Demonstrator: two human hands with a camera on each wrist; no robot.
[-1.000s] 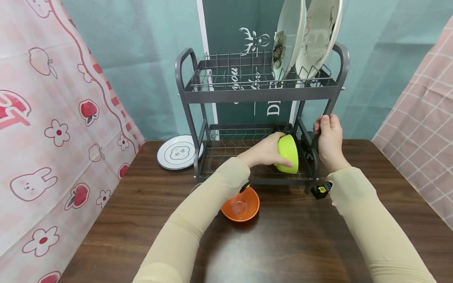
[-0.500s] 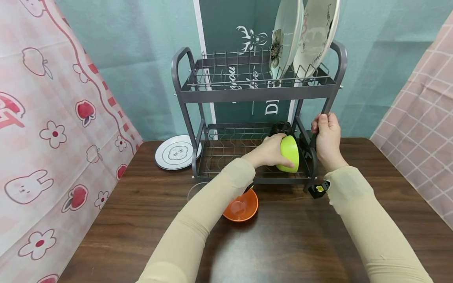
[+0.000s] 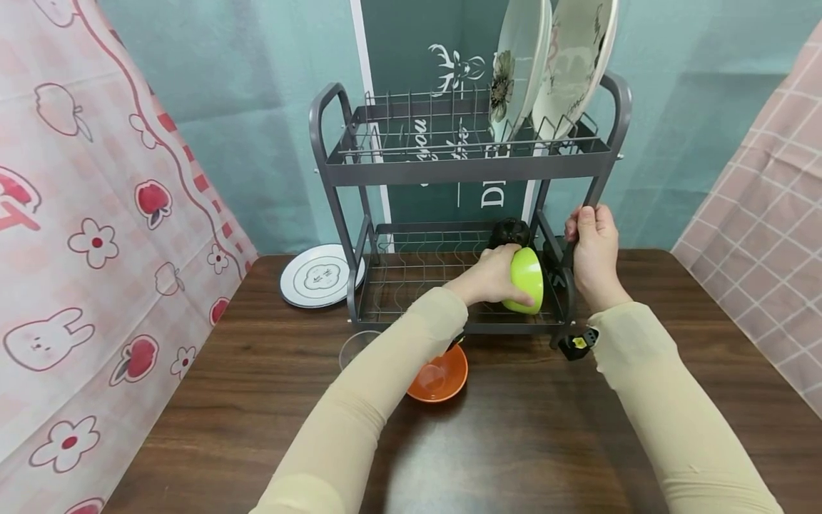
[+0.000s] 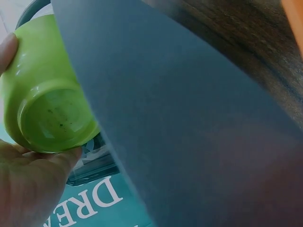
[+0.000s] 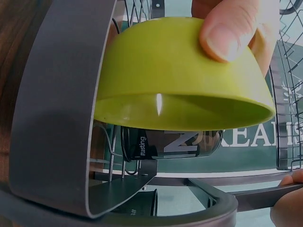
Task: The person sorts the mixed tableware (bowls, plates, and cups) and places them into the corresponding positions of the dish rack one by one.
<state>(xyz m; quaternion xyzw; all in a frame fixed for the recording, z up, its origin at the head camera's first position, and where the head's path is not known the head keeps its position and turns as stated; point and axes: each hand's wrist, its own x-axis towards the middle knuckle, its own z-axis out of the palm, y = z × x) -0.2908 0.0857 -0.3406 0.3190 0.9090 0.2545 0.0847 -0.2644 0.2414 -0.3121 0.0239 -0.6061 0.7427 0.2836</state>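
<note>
My left hand grips a lime green bowl over the right part of the rack's lower shelf. The bowl lies tipped on its side, its mouth facing right. In the left wrist view its footed base shows, while the right wrist view shows a thumb pressed on its outer wall. My right hand is wrapped around the right upright of the grey two-tier dish rack. Behind the bowl is a dark see-through cup with white lettering, partly hidden.
Two large patterned plates stand upright on the top tier at right. An orange bowl sits on the table before the rack, partly behind my left forearm. A clear round rim shows beside that forearm. A white plate lies left of the rack.
My left hand and the green bowl have shifted slightly right on the lower shelf. My right hand keeps its hold on the rack upright. The head view has moved a little.
</note>
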